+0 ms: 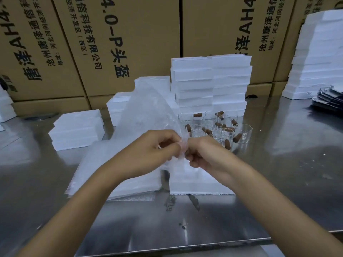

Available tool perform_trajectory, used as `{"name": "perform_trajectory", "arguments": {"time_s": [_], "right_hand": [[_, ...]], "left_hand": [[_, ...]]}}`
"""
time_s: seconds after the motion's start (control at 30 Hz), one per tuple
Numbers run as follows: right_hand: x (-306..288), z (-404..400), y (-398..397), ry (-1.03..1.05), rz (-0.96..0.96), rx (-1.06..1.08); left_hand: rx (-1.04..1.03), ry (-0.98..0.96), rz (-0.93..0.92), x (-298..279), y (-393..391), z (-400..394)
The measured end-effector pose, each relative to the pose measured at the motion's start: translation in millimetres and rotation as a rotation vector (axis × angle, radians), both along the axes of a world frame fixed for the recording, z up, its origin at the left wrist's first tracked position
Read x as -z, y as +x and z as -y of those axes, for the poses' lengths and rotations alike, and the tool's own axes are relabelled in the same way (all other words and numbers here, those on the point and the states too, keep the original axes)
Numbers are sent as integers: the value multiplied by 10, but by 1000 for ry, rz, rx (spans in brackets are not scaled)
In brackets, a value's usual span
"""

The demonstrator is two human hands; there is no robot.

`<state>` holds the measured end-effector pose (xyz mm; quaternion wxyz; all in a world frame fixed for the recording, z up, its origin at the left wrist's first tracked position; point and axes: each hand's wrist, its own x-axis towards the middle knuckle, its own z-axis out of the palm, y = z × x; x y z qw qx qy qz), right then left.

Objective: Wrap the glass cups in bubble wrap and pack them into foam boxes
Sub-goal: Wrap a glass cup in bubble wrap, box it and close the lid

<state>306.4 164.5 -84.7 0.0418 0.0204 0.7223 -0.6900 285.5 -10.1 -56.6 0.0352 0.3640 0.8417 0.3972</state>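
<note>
Each grip pinches one sheet of bubble wrap (148, 112): left hand (148, 153), right hand (202, 154). The step looks like separating the sheet; next, fetch a cup from the glass cups (219, 127) beyond.

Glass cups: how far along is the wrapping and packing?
Done: nothing visibly packed. In hand: left hand and right hand both pinch a corner of a bubble wrap sheet, no cup in it. Left: the glass cups stand unwrapped on the table, behind a foam box.
</note>
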Motion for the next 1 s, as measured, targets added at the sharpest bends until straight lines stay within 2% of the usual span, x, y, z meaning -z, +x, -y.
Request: {"name": "perform_trajectory", "arguments": {"time_s": [0.07, 0.13, 0.2, 0.23, 0.27, 0.33, 0.4, 0.47, 0.63, 0.77, 1.0], "right_hand": [[31, -25, 12, -147, 17, -27], [67, -67, 30, -206, 6, -54], [93, -127, 47, -228, -2, -70], [104, -155, 58, -243, -4, -76], [116, -174, 67, -261, -11, -80], [130, -189, 80, -303, -35, -95], [137, -165, 86, -331, -59, -118], [133, -124, 80, -361, -73, -121], [134, -68, 114, -486, -100, -217], [155, -57, 169, -385, -140, -252], [127, -89, 234, -171, -125, -185]], "left_hand": [[-25, 159, 38, -21, 19, 26], [-227, 417, -163, -61, -36, 89], [-490, 498, -442, -110, -147, 181], [-561, 493, -472, -106, -225, 236], [-588, 468, -392, -97, -300, 297], [-511, 451, -41, -70, -393, 357], [-291, 505, 265, 44, -436, 352], [-115, 620, 442, 168, -407, 282], [3, 688, 611, 286, -298, 101], [-22, 630, 609, 339, -271, -5], [-79, 687, 656, 356, -229, -109]]}}
